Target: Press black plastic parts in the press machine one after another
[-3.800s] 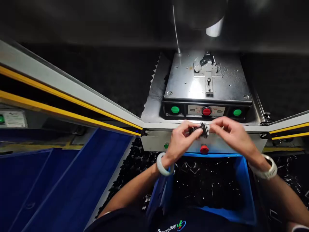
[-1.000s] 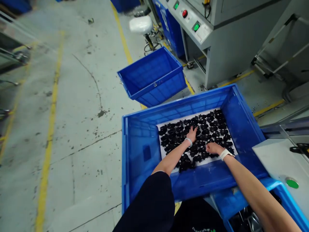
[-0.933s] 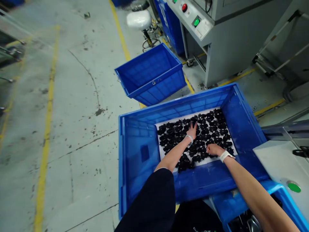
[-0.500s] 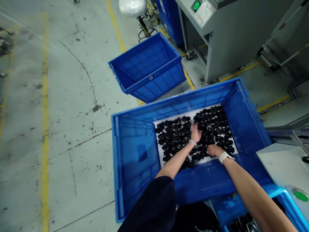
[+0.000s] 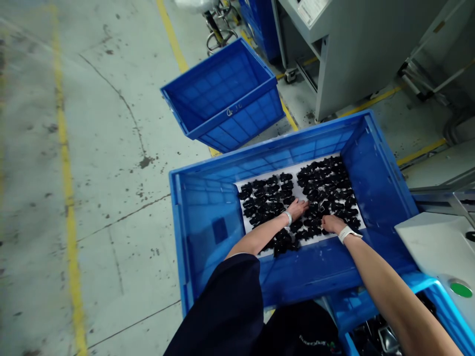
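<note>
Small glossy black parts (image 5: pixel 326 175) lie in close rows on a white sheet (image 5: pixel 299 191) at the bottom of a large blue crate (image 5: pixel 208 264). Over the gap between two groups of parts, my left hand (image 5: pixel 298 209) is open, its fingers stretched to the right and their tips at the parts there. My right hand (image 5: pixel 333 224) is closed among the rows near the sheet's front right, fingertips pinched together low at the black parts. Whatever sits between those fingertips is too small and dark to make out.
Beyond the large crate stands a smaller blue crate (image 5: pixel 237 111) on the floor. A grey machine cabinet (image 5: pixel 356 59) is at the back right. At lower right, a light-blue bin (image 5: pixel 441 296) holds more black parts, beside a pale housing with a green button (image 5: pixel 460 289).
My left hand has drawn back toward me, and its fingers have swung from pointing away to pointing right. The right hand stays closed in nearly the same spot. The view has shifted slightly.
</note>
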Demonstrator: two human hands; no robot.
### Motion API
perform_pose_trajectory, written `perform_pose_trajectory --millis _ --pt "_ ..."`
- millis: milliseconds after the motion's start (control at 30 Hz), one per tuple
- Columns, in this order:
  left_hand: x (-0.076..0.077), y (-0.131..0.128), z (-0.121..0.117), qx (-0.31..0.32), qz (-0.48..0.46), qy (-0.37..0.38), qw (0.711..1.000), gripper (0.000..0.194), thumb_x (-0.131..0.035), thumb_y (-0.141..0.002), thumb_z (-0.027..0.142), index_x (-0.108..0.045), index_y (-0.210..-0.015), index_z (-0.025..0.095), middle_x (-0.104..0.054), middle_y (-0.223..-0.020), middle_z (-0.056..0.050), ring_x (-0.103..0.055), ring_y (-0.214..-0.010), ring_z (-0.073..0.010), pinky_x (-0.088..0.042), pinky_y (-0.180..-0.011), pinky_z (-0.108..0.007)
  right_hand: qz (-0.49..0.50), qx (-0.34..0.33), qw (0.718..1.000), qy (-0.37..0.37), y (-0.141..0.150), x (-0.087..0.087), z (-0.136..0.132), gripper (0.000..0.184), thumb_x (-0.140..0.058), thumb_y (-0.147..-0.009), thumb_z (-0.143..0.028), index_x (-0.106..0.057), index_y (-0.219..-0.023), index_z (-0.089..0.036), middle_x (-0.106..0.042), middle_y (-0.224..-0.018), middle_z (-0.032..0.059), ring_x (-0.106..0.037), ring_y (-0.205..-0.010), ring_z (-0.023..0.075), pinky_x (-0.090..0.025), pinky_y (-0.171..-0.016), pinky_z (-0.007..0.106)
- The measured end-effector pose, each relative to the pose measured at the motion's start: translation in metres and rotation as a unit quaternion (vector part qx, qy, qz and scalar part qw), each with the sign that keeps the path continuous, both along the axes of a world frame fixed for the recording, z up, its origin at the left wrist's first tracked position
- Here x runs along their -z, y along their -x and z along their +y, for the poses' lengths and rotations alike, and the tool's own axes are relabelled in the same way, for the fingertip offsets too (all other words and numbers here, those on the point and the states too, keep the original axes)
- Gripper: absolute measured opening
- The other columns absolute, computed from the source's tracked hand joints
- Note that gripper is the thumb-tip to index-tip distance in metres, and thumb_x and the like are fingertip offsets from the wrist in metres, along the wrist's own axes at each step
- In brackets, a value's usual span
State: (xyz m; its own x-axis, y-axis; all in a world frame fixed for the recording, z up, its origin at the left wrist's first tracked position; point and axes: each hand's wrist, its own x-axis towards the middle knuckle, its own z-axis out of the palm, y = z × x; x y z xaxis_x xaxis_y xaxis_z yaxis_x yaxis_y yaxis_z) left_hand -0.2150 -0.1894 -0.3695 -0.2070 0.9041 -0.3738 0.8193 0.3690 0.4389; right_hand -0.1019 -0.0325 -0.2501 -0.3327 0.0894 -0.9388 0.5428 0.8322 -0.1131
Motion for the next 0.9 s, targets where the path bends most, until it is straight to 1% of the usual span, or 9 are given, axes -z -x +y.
perform_pose_trajectory --millis 133,233,333,433,500,567,700,800,900 --pt "-0.002 0.007 0.014 0.028 0.004 -0.006 1.000 0.038 -0.067 -0.101 0.037 -0.063 -0.132 0.016 -0.064 -0.134 -0.012 -0.066 -0.117 -0.0257 -0.059 -0.100 -0.048 0.002 0.014 1.000 -0.004 -0.001 0.000 0.007 0.040 -0.066 -0.101 -0.041 -0.063 -0.134 -0.018 -0.064 -0.134 0.0108 -0.066 -0.116 0.0236 -0.058 -0.098 0.046" --pt "-0.013 0.008 0.011 0.017 0.011 -0.017 1.000 0.036 -0.066 -0.102 0.037 -0.064 -0.131 0.017 -0.064 -0.134 -0.012 -0.066 -0.116 -0.0252 -0.059 -0.099 -0.047 0.007 0.024 1.000 0.005 0.000 -0.002 0.008 0.041 -0.066 -0.101 -0.041 -0.063 -0.134 -0.018 -0.064 -0.135 0.0109 -0.065 -0.117 0.0240 -0.058 -0.099 0.047" --pt "-0.033 0.006 -0.016 -0.015 0.023 -0.029 0.999 0.029 -0.065 -0.103 0.034 -0.066 -0.125 0.016 -0.065 -0.131 -0.011 -0.065 -0.116 -0.0242 -0.058 -0.100 -0.046 0.003 0.034 0.999 0.042 0.005 -0.003 0.003 0.039 -0.066 -0.101 -0.041 -0.063 -0.133 -0.018 -0.064 -0.135 0.0107 -0.065 -0.117 0.0239 -0.058 -0.099 0.046" --pt "-0.055 0.005 -0.053 -0.060 0.039 -0.038 0.997 0.017 -0.054 -0.106 0.024 -0.068 -0.112 0.016 -0.063 -0.128 -0.011 -0.061 -0.116 -0.0236 -0.054 -0.102 -0.042 -0.017 0.053 0.993 0.104 0.015 -0.003 -0.013 0.038 -0.066 -0.101 -0.042 -0.065 -0.130 -0.017 -0.066 -0.131 0.0099 -0.067 -0.113 0.0229 -0.059 -0.096 0.044" --pt "-0.067 0.004 -0.072 -0.088 0.047 -0.042 0.994 0.022 -0.045 -0.107 0.019 -0.067 -0.107 0.017 -0.061 -0.129 -0.012 -0.058 -0.115 -0.0237 -0.052 -0.101 -0.039 -0.034 0.074 0.987 0.142 0.024 -0.002 -0.029 0.039 -0.066 -0.101 -0.045 -0.065 -0.128 -0.016 -0.068 -0.125 0.0091 -0.068 -0.108 0.0219 -0.060 -0.093 0.043" --pt "-0.073 0.005 -0.080 -0.106 0.049 -0.046 0.992 0.025 -0.042 -0.108 0.019 -0.067 -0.105 0.018 -0.059 -0.130 -0.011 -0.056 -0.112 -0.0235 -0.051 -0.098 -0.037 -0.046 0.096 0.980 0.170 0.031 -0.001 -0.046 0.039 -0.065 -0.101 -0.045 -0.066 -0.126 -0.015 -0.069 -0.121 0.0085 -0.069 -0.104 0.0209 -0.061 -0.090 0.041" --pt "-0.073 0.005 -0.073 -0.117 0.035 -0.060 0.991 0.026 -0.044 -0.108 0.022 -0.067 -0.096 0.020 -0.062 -0.118 -0.008 -0.055 -0.105 -0.0221 -0.049 -0.093 -0.033 -0.057 0.138 0.970 0.192 0.033 0.002 -0.062 0.036 -0.066 -0.101 -0.041 -0.065 -0.126 -0.015 -0.068 -0.120 0.0083 -0.069 -0.101 0.0191 -0.061 -0.087 0.038" --pt "-0.070 0.005 -0.066 -0.129 0.019 -0.071 0.989 0.026 -0.047 -0.106 0.022 -0.067 -0.090 0.021 -0.063 -0.111 -0.007 -0.055 -0.103 -0.0228 -0.049 -0.092 -0.033 -0.058 0.165 0.963 0.206 0.027 0.004 -0.057 0.037 -0.066 -0.101 -0.039 -0.064 -0.130 -0.016 -0.068 -0.122 0.0088 -0.069 -0.102 0.0192 -0.062 -0.086 0.039" --pt "-0.067 0.005 -0.064 -0.157 0.001 -0.078 0.984 0.026 -0.047 -0.104 0.019 -0.069 -0.091 0.022 -0.064 -0.114 -0.008 -0.055 -0.105 -0.0237 -0.049 -0.095 -0.035 -0.051 0.177 0.959 0.213 0.024 0.005 -0.053 0.039 -0.066 -0.101 -0.039 -0.062 -0.133 -0.016 -0.067 -0.125 0.0094 -0.069 -0.104 0.0200 -0.062 -0.088 0.040"
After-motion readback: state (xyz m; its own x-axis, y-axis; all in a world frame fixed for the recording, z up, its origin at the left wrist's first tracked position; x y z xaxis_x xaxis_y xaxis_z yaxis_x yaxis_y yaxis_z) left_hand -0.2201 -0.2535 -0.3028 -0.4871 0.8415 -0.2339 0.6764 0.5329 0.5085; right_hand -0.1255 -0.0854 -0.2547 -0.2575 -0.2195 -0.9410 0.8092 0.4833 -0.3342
